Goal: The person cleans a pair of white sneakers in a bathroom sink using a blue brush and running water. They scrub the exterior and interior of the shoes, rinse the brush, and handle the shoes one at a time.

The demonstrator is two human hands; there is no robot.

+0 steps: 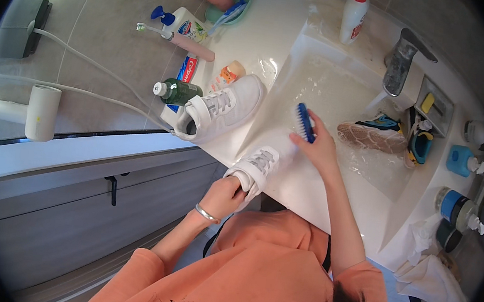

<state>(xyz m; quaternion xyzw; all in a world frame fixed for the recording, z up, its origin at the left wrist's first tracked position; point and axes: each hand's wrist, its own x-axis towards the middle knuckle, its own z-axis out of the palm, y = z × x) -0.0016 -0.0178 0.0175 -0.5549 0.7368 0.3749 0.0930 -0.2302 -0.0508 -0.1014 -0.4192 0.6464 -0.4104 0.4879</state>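
My left hand (pixel 222 197) grips a white sneaker (pixel 262 164) by its ankle opening, fingers tucked inside. The shoe's toe points away from me over the front of the sink (pixel 296 179) and looks blurred. In my right hand (pixel 320 143) is a blue scrub brush (pixel 305 122), its white bristles turned left, just beyond the toe. The matching white sneaker (pixel 229 107) lies on the left ledge. Two dark, multicoloured shoes sit at the sink's right: one shoe (pixel 374 136) lies sole toward me in the water, the other shoe (pixel 419 145) leans by the wall.
Water runs from the faucet (pixel 399 63) into the basin. A red-capped white bottle (pixel 354 19) stands behind it. Left are a green bottle (pixel 181 92), a pink electric toothbrush (pixel 193 47) and a white hair dryer (pixel 42 112) with its cord. Pump bottles, including a blue one (pixel 459 160), line the right.
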